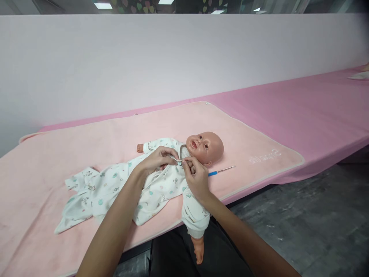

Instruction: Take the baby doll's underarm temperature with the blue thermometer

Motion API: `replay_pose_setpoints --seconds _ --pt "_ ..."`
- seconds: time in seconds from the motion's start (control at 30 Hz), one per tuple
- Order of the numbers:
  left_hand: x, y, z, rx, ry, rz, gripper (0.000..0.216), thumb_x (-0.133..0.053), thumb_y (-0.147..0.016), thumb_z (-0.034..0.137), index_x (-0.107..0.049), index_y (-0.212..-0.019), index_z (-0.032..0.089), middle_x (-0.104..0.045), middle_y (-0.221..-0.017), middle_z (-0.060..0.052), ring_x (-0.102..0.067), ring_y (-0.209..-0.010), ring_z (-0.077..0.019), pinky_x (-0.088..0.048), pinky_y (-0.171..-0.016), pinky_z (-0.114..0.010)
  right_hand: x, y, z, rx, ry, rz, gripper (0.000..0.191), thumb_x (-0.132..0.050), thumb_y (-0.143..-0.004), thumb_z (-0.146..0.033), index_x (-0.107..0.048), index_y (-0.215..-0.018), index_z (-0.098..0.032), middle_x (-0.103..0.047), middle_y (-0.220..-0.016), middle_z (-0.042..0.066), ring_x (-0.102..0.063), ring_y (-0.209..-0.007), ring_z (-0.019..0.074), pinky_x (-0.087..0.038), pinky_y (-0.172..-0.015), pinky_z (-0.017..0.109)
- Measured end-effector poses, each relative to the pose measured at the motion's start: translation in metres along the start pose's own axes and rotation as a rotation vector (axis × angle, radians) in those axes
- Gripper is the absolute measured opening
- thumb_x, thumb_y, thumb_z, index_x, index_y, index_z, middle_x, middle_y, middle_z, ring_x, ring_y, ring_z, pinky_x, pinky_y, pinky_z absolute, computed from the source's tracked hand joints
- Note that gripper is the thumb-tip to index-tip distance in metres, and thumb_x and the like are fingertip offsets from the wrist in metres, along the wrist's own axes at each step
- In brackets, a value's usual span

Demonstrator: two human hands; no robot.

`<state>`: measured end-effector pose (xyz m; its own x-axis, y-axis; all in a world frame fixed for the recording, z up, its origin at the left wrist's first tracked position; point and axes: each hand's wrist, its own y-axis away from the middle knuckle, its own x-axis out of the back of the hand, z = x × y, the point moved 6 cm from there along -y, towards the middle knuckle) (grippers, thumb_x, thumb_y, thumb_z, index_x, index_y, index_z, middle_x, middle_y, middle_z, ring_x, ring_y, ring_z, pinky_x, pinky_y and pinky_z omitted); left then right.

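A baby doll with a bare plastic head [205, 147] lies on its back on a pale pink fleece mat [72, 154], head to the right, legs to the left, in the near middle of the scene. It wears a white one-piece sleepsuit printed with small teal shapes [155, 188], whose front lies partly open down the chest.

Both hands meet at the collar, just below the doll's chin. The left hand [157, 159] comes in from the near left, its fingers curled and pinching the upper edge of the fabric. The right hand [196, 179] comes from the near side, thumb and forefinger pressed together on the facing edge. Between them sits a small light-coloured snap fastener [179, 163]; whether it is already closed cannot be told.

The doll's near arm and bare hand [198, 248] hang over the near edge of the mat, so a firm tug on the collar could drag the body toward that edge. The two fabric edges could also slip out of line under the fingertips, leaving the snap mismatched or unclosed. The empty legs of the sleepsuit lie crumpled to the left.

A thin glass thermometer with a blue tip [221, 170] lies on the mat just right of the right hand, near enough that a sweeping wrist might knock it off.

No container shows anywhere. The mat rests on a long pink-covered table [317, 115] against a pale wall [173, 57].
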<state>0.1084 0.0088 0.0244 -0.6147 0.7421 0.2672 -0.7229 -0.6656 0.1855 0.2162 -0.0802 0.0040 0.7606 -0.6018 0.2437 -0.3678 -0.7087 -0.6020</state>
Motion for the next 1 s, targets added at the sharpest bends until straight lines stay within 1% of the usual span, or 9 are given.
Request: replay_pose_setpoints --seconds 0.13,0.23,0.3,0.4,0.47,0.6,0.67,0.8,1.0 --pt "-0.005 0.002 0.006 -0.027 -0.003 -0.047 0.006 -0.059 -0.065 0.018 -0.056 -0.069 0.015 -0.041 -0.050 0.007 -0.032 -0.036 -0.0019 -0.024 -0.032 -0.014 0.000 0.000 -0.001 0.011 0.005 0.023 0.014 -0.048 -0.085 -0.027 -0.055 -0.077 -0.017 -0.045 -0.052 -0.005 -0.040 -0.045 0.0075 -0.032 -0.048 0.020" --pt "-0.005 0.002 0.009 -0.014 -0.001 -0.033 0.005 -0.057 -0.065 0.017 -0.055 -0.068 0.015 -0.038 -0.048 0.008 -0.029 -0.036 -0.0020 -0.023 -0.032 -0.014 0.003 0.002 -0.002 0.016 -0.015 0.097 0.013 -0.050 -0.084 -0.029 -0.053 -0.080 -0.017 -0.041 -0.050 -0.007 -0.038 -0.042 0.0068 -0.032 -0.046 0.019" --pt "-0.005 0.002 0.010 -0.002 0.006 -0.018 0.006 -0.058 -0.063 0.017 -0.054 -0.068 0.015 -0.041 -0.049 0.007 -0.029 -0.036 -0.0017 -0.022 -0.032 -0.014 0.004 0.002 -0.004 0.042 -0.010 0.115 0.012 -0.050 -0.084 -0.029 -0.053 -0.081 -0.017 -0.041 -0.050 -0.007 -0.038 -0.042 0.0067 -0.033 -0.046 0.019" --pt "-0.004 0.001 0.009 0.005 0.036 -0.008 0.011 -0.060 -0.062 0.017 -0.055 -0.072 0.015 -0.049 -0.058 0.005 -0.029 -0.037 -0.0008 -0.020 -0.032 -0.014 0.001 0.003 -0.007 0.097 0.031 0.073 0.014 -0.049 -0.084 -0.027 -0.057 -0.078 -0.017 -0.045 -0.051 -0.005 -0.040 -0.044 0.0072 -0.034 -0.048 0.020" --pt "-0.004 0.001 0.007 0.004 0.054 -0.006 0.014 -0.060 -0.062 0.018 -0.057 -0.076 0.015 -0.051 -0.061 0.005 -0.029 -0.037 -0.0005 -0.020 -0.032 -0.014 0.001 0.003 -0.009 0.120 0.043 0.062 0.015 -0.048 -0.084 -0.026 -0.059 -0.080 -0.017 -0.047 -0.051 -0.005 -0.041 -0.044 0.0073 -0.035 -0.049 0.020" --pt "-0.001 0.000 0.005 0.009 0.079 0.015 0.010 -0.059 -0.066 0.020 -0.060 -0.074 0.014 -0.038 -0.045 0.008 -0.026 -0.035 -0.0019 -0.019 -0.033 -0.015 0.000 0.003 -0.012 0.146 0.056 0.058 0.013 -0.050 -0.082 -0.023 -0.060 -0.085 -0.016 -0.045 -0.050 -0.005 -0.041 -0.044 0.0072 -0.036 -0.050 0.020" --pt "-0.001 0.000 0.003 0.014 0.084 0.025 0.010 -0.059 -0.068 0.022 -0.060 -0.073 0.014 -0.034 -0.042 0.008 -0.025 -0.035 -0.0022 -0.019 -0.034 -0.015 -0.001 0.003 -0.011 0.136 0.061 0.045 0.012 -0.051 -0.082 -0.023 -0.060 -0.086 -0.016 -0.044 -0.050 -0.006 -0.040 -0.043 0.0070 -0.036 -0.050 0.020" --pt "0.000 0.000 0.002 0.005 0.080 0.027 0.013 -0.060 -0.068 0.023 -0.063 -0.076 0.013 -0.035 -0.042 0.008 -0.026 -0.036 -0.0021 -0.019 -0.034 -0.016 -0.002 0.002 -0.008 0.083 0.051 0.020 0.014 -0.049 -0.084 -0.025 -0.059 -0.087 -0.016 -0.042 -0.050 -0.006 -0.039 -0.043 0.0070 -0.034 -0.049 0.019" --pt "0.001 0.000 0.003 -0.013 0.050 0.032 0.019 -0.063 -0.067 0.024 -0.064 -0.083 0.014 -0.033 -0.039 0.009 -0.025 -0.035 -0.0025 -0.020 -0.033 -0.016 0.000 0.002 -0.004 0.019 0.027 0.023 0.016 -0.046 -0.086 -0.028 -0.057 -0.088 -0.017 -0.043 -0.052 -0.006 -0.041 -0.047 0.0079 -0.033 -0.048 0.019"
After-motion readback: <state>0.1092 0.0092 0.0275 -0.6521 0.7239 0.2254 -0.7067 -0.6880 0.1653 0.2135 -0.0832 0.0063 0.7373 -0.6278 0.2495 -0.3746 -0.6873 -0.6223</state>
